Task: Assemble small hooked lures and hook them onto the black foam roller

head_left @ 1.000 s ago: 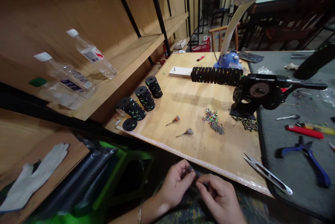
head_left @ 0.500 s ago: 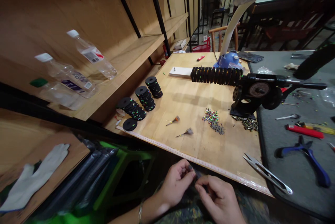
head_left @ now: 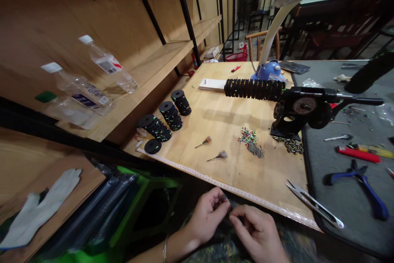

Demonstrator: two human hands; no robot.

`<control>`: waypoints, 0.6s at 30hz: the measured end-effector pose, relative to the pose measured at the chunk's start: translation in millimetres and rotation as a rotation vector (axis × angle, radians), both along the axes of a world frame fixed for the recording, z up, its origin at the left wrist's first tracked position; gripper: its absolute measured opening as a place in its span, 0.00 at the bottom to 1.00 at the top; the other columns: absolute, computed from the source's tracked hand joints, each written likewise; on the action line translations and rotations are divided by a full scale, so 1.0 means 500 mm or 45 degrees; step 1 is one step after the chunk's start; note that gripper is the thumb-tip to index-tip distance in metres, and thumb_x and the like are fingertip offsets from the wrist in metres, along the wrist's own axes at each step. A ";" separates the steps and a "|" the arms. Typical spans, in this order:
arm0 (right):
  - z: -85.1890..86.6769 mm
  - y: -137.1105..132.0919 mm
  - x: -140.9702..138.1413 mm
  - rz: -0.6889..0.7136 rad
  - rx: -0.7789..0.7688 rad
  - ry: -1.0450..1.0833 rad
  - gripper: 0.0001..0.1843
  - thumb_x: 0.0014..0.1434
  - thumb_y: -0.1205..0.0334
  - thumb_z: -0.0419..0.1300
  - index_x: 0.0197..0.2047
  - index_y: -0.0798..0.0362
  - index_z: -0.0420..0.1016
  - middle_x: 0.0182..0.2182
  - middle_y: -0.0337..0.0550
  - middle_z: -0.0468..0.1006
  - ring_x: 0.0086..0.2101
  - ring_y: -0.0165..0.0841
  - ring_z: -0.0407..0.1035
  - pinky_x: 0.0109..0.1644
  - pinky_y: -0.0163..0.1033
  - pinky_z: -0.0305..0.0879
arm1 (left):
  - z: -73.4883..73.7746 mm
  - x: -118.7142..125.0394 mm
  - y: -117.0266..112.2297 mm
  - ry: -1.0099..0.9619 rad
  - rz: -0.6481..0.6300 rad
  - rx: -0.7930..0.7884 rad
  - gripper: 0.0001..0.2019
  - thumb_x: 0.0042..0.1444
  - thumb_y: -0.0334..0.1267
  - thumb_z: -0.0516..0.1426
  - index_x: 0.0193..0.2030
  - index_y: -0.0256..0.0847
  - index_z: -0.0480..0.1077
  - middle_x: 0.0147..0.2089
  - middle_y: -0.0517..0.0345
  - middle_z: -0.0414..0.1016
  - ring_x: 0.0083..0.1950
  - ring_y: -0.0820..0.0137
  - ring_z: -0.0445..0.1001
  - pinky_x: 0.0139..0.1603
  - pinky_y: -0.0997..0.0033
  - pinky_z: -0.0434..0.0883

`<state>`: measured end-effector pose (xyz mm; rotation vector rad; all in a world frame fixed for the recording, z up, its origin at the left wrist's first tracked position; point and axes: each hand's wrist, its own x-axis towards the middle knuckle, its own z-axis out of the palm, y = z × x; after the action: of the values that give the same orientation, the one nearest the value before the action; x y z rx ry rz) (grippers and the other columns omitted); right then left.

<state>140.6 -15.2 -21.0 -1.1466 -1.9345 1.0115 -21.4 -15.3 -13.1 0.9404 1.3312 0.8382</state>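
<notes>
Left hand (head_left: 209,216) and right hand (head_left: 260,230) meet below the near edge of the table (head_left: 252,177), thumbs and forefingers brought close in a fine pinch; whether anything sits between the fingertips cannot be told. Nearest on the tabletop lie two small tufts, an orange one (head_left: 207,140) and a grey one (head_left: 221,155), slightly apart. They look very light, their splayed ends probably soft and easily bent, so the narrow stem seems the best place to pinch.
</notes>
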 end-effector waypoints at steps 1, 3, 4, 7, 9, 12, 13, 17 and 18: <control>-0.002 0.000 0.001 -0.003 -0.007 -0.004 0.12 0.61 0.60 0.55 0.30 0.52 0.77 0.20 0.37 0.76 0.19 0.28 0.65 0.25 0.30 0.61 | 0.001 0.000 0.000 0.003 -0.002 0.003 0.13 0.52 0.44 0.61 0.28 0.39 0.63 0.24 0.66 0.61 0.26 0.76 0.59 0.29 0.76 0.59; -0.006 0.000 0.002 -0.017 -0.018 -0.011 0.12 0.61 0.60 0.55 0.30 0.52 0.77 0.21 0.37 0.76 0.19 0.28 0.66 0.25 0.30 0.61 | 0.004 0.002 0.000 0.010 -0.004 0.011 0.13 0.52 0.44 0.61 0.27 0.39 0.63 0.23 0.66 0.61 0.26 0.76 0.60 0.30 0.76 0.60; -0.008 0.001 0.003 -0.027 -0.023 -0.016 0.12 0.61 0.59 0.55 0.30 0.52 0.77 0.21 0.37 0.76 0.20 0.28 0.66 0.25 0.30 0.61 | 0.007 0.002 0.000 0.016 -0.005 0.016 0.13 0.52 0.44 0.61 0.27 0.39 0.63 0.23 0.65 0.61 0.26 0.75 0.60 0.30 0.76 0.60; -0.013 0.003 0.004 -0.071 -0.032 -0.043 0.13 0.62 0.57 0.55 0.30 0.52 0.77 0.20 0.37 0.75 0.19 0.29 0.66 0.24 0.30 0.60 | 0.014 0.003 -0.001 0.069 -0.020 0.044 0.12 0.52 0.42 0.60 0.27 0.39 0.64 0.24 0.64 0.64 0.28 0.74 0.62 0.32 0.75 0.61; -0.016 0.004 0.005 -0.100 -0.044 -0.067 0.14 0.62 0.55 0.55 0.31 0.52 0.77 0.19 0.37 0.74 0.19 0.29 0.65 0.23 0.31 0.59 | 0.018 0.003 -0.002 0.119 -0.037 0.066 0.11 0.52 0.42 0.60 0.27 0.38 0.64 0.25 0.63 0.65 0.28 0.74 0.63 0.32 0.75 0.62; -0.015 0.005 0.005 -0.119 -0.079 -0.085 0.15 0.62 0.53 0.55 0.32 0.52 0.77 0.17 0.36 0.71 0.18 0.29 0.63 0.22 0.31 0.58 | 0.021 0.003 -0.003 0.181 -0.063 0.085 0.10 0.52 0.40 0.60 0.27 0.38 0.64 0.24 0.63 0.64 0.28 0.74 0.63 0.31 0.76 0.61; -0.015 0.004 0.005 -0.122 -0.093 -0.081 0.15 0.62 0.53 0.55 0.33 0.52 0.77 0.18 0.36 0.70 0.18 0.29 0.63 0.22 0.31 0.58 | 0.021 0.003 -0.004 0.197 -0.069 0.091 0.10 0.52 0.40 0.60 0.27 0.38 0.64 0.24 0.63 0.64 0.27 0.74 0.63 0.31 0.76 0.61; -0.013 0.001 0.008 -0.139 -0.172 -0.028 0.17 0.62 0.50 0.55 0.36 0.53 0.78 0.17 0.35 0.67 0.18 0.29 0.61 0.22 0.32 0.57 | 0.019 0.003 -0.007 0.238 -0.108 0.121 0.08 0.52 0.38 0.58 0.27 0.38 0.64 0.24 0.63 0.64 0.28 0.74 0.62 0.30 0.75 0.60; -0.014 0.001 0.009 -0.146 -0.203 -0.002 0.17 0.62 0.49 0.55 0.37 0.54 0.78 0.17 0.35 0.67 0.18 0.29 0.62 0.22 0.32 0.58 | 0.018 0.002 -0.009 0.242 -0.118 0.129 0.08 0.53 0.37 0.58 0.27 0.38 0.64 0.24 0.63 0.64 0.28 0.74 0.62 0.30 0.76 0.60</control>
<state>145.3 -14.7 -27.9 -1.3315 -1.7929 1.1177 -20.2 -19.7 -4.2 1.1765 1.4057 0.7648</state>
